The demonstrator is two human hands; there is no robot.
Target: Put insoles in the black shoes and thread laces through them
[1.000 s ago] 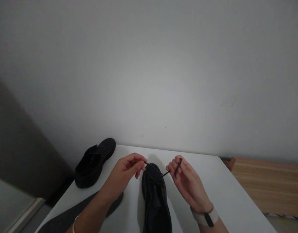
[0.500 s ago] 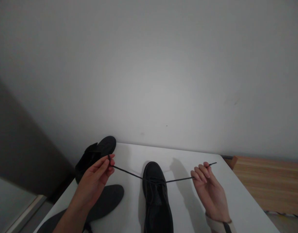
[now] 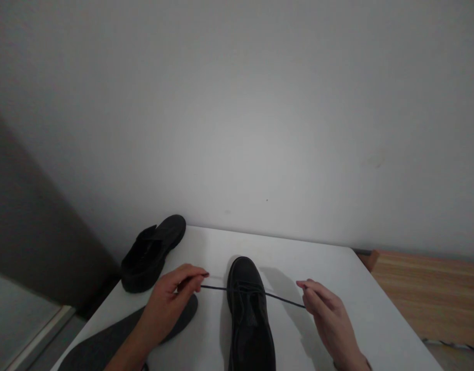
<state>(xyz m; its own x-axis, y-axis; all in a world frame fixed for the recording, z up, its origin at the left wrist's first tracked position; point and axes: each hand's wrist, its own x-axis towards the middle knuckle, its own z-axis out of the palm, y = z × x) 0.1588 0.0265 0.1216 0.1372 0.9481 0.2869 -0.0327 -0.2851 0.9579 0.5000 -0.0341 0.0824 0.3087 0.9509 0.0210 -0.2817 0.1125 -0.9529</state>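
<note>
A black shoe (image 3: pixel 256 322) lies on the white table, toe pointing away from me, its opening toward me. A dark shoelace (image 3: pixel 285 300) runs through the front eyelets and stretches out to both sides. To the left of the shoe, my left hand (image 3: pixel 179 291) pinches one side of the lace between thumb and fingers. My right hand (image 3: pixel 324 306) pinches the other side, on the right of the shoe. Both hands are closed and sit a little above the table.
A second black shoe (image 3: pixel 152 255) stands at the table's far left corner. A dark grey insole (image 3: pixel 105 335) lies partly under my left forearm. The white table (image 3: pixel 360 288) meets a pale wall (image 3: pixel 260 129) at the back. A wooden surface (image 3: pixel 426 293) is on the right.
My left hand has moved right and down, nearer the shoe. My right hand has dropped slightly and turned over, palm now downward. The shoe has stayed in place.
</note>
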